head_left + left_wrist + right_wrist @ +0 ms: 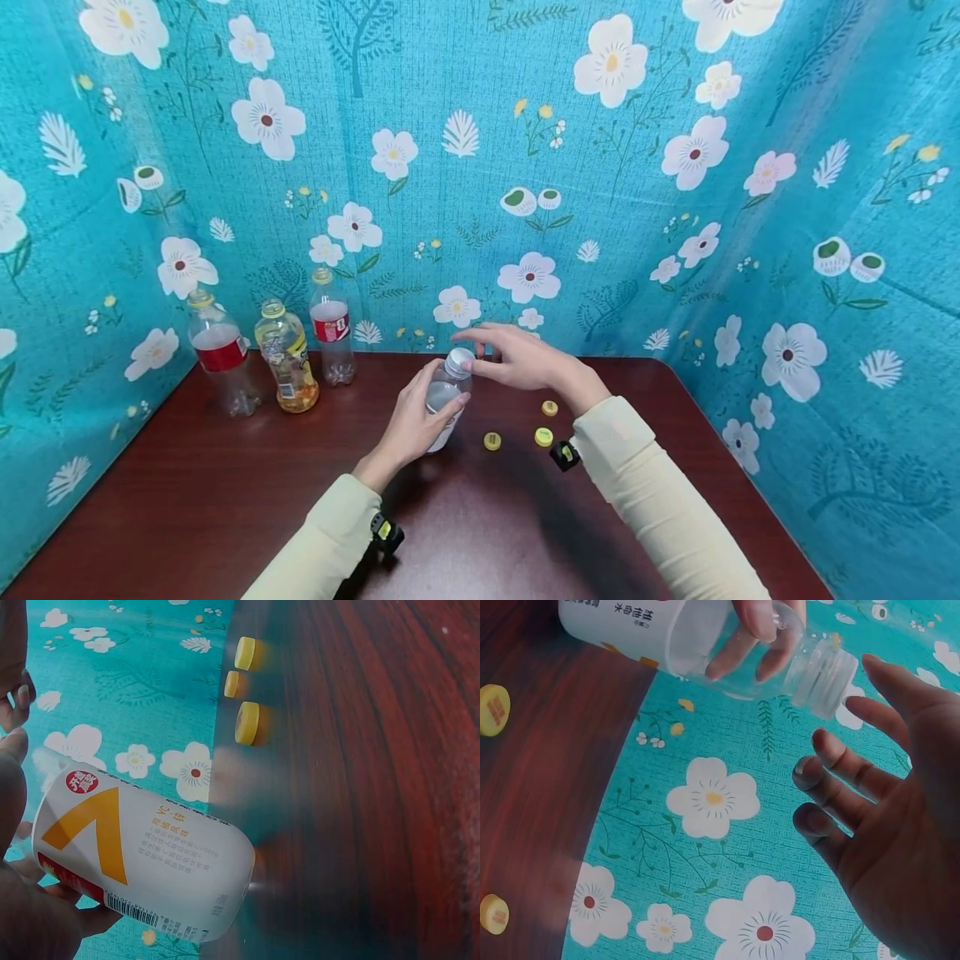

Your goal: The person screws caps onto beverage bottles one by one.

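In the head view a clear bottle with a white cap [461, 362] is gripped round its upper body by the left hand [417, 417]. Its white label [142, 855] with an orange mark fills much of the left wrist view. The right hand [517, 357] is at the cap, thumb and index finger on either side of it. In the right wrist view the cap [832, 681] sits on the bottle neck, close to the thumb and index finger of the right hand [900, 780]; the other fingers are loosely bent. Whether the thumb touches the cap, I cannot tell.
Three capless-looking bottles stand at the back left: one with a red label [222, 358], one yellow-labelled [287, 358], another red-labelled [332, 329]. Yellow caps [492, 441] [543, 437] [550, 408] lie on the dark table [465, 533]. A floral curtain [465, 225] hangs behind.
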Demonstrator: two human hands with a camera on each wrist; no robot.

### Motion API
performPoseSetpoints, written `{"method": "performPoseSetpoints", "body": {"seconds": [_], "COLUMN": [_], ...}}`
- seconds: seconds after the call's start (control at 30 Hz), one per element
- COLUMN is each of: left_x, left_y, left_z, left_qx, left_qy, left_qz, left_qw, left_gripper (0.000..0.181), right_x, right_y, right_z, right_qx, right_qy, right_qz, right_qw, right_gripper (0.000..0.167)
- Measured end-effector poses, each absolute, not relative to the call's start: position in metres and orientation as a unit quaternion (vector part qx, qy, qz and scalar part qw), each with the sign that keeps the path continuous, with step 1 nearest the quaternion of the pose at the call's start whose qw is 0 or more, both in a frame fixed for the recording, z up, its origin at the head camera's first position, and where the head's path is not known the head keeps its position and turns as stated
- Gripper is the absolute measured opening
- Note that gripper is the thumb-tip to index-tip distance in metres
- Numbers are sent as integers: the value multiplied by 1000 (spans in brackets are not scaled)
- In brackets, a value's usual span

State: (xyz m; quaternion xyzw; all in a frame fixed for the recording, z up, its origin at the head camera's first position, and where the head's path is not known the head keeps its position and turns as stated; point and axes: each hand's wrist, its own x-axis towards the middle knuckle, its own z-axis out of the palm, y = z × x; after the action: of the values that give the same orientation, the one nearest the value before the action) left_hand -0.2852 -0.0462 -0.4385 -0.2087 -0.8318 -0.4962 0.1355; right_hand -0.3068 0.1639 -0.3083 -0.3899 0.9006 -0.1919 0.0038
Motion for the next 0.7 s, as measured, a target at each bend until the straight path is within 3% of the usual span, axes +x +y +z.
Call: {"method": "performPoseSetpoints", "body": {"seconds": [0.27,0.43,0.57,0.7], "left_x": [-285,-286,-287,-288], "left_y": [-49,-49,-48,-48], "left_z": [-438,-441,-443,-442], "left_qx": [-200,-206,-208,-210], "left_qy": [-830,-832,-834,-830], "left_qz": [-506,-500,-494,-498], "left_qw": [121,128,133,137], "left_gripper": [66,66,67,67], "right_x": [-310,-310,-308,-307], "right_y": [159,151,146,149], "right_z": [-313,-319,-321,-318], "right_qx": [-411,-357,-294,-273], "right_qy": [891,917,942,945], "right_qz": [-195,-168,-128,-137], "right_qw": [5,-49,-104,-119], "right_gripper": [40,33,45,58]}}
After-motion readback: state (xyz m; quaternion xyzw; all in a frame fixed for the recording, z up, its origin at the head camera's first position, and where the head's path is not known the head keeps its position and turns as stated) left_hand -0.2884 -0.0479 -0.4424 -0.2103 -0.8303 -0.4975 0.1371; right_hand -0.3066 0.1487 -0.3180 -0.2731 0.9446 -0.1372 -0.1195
